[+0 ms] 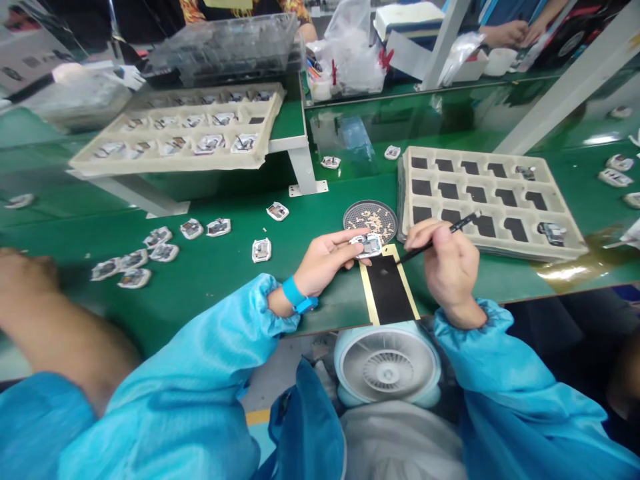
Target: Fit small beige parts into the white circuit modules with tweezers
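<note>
My left hand (325, 262), a blue strap round its wrist, is closed on a small white-rimmed electronic part (369, 245) with grey components inside. In my right hand (447, 263) are black tweezers (417, 251), slanting down to the left; their lower tip is over the edge of a black pad (393, 287) framed with yellow tape. The part is held just above the far end of that pad. Right behind it sits a round dark dish (353, 213) holding many tiny beige pieces.
A stacked cream tray (560, 190) with black-bottomed pockets stands at right; another filled tray (200, 157) rests on a raised shelf. Several similar parts (134, 278) lie left on the green table (235, 313). A co-worker's arm (55, 320) reaches in from the left. A fan (387, 370) sits below the edge.
</note>
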Demonstrator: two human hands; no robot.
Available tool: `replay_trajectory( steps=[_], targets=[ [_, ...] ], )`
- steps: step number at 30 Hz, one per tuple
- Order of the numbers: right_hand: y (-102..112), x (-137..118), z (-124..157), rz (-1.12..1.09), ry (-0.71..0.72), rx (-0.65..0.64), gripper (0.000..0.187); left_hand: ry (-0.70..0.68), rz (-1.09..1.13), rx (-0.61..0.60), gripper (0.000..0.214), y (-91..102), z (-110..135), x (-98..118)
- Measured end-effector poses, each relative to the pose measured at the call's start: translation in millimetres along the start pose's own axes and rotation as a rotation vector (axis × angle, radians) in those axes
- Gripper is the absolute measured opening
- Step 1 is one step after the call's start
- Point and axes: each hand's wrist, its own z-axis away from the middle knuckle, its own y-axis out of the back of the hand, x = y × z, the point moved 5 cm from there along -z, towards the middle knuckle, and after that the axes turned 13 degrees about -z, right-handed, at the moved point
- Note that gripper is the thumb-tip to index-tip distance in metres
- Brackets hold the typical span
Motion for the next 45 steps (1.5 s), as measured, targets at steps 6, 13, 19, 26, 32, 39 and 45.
replay_trajectory(
  steps=[6, 13, 19, 26, 32, 39, 45],
  targets=[
    [-5.8, 23.4, -1.2, 0.122, -0.332, -0.094, 0.027, -0.137, -0.101, 0.083, 0.042, -1.7, 6.0, 9.3],
    [-15.4, 40.4, 9.8, 0.098, -0.478, -0.11, 0.03, -0.176, -0.113, 0.091, 0.039, -1.4, 6.2, 9.7],
    [-15.6, 40.5, 9.6, 0.126, -0.463, -0.074, 0.026, -0.188, -0.113, 0.091, 0.042, -2.6, 4.2, 5.9],
    [-23.8, 36.5, -3.8, 0.194, -0.405, -0.198, 0.021, -0.183, -0.165, 0.153, 0.035, 2.2, -0.1, 0.7],
    [-43.6, 36.5, -31.4, 0.071, -0.406, -0.313, 0.023, -0.245, -0.178, 0.212, 0.041, 10.0, -0.9, 11.1],
    [-70.5, 49.4, -42.6, -0.173, -0.563, -0.31, 0.037, -0.261, -0.127, 0.353, 0.041, 25.8, 1.5, 20.2],
    [-69.2, 60.2, -36.9, -0.172, -0.599, -0.271, 0.045, -0.199, -0.143, 0.407, 0.039, 24.3, 6.0, 15.9]
  ],
)
